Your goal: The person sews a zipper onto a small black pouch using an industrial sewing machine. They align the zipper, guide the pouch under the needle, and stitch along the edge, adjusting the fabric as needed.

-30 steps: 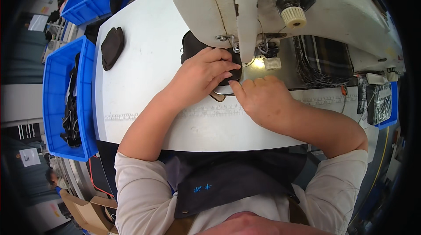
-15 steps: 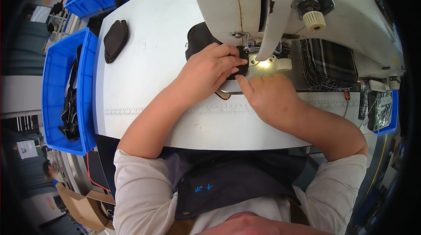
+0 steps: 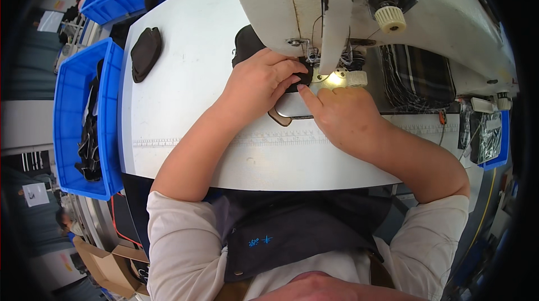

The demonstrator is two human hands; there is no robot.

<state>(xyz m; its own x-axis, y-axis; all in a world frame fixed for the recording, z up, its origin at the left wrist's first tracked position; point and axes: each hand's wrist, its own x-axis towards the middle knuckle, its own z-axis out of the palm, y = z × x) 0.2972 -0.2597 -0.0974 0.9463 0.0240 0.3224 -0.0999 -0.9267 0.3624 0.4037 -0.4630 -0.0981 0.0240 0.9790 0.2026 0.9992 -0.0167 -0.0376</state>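
Observation:
My left hand (image 3: 261, 79) lies over a dark brown fabric piece (image 3: 245, 42) beneath the white sewing machine's (image 3: 269, 3) needle area, fingers bent and pressed together on it. My right hand (image 3: 342, 118) is just right of it, index finger reaching to the fabric's near edge, other fingers curled, thumb hidden. The lit metal needle plate (image 3: 336, 78) shows beside the presser foot. A tan, dark-edged piece (image 3: 281, 118) sticks out under the plate's near side. A stack of dark plaid pieces (image 3: 415, 76) sits right of the needle.
On the white table (image 3: 185, 99) lies a dark padded piece (image 3: 145, 54). Blue bins (image 3: 62, 115) with dark pieces stand left and behind. Wrapped bundles (image 3: 485, 138) and another bin are at right. A cardboard box (image 3: 101, 261) and another person (image 3: 67, 222) appear at lower left.
Both hands and the dark fabric have shifted slightly away from my body toward the machine, and more of the near metal plate shows. The view has also moved slightly.

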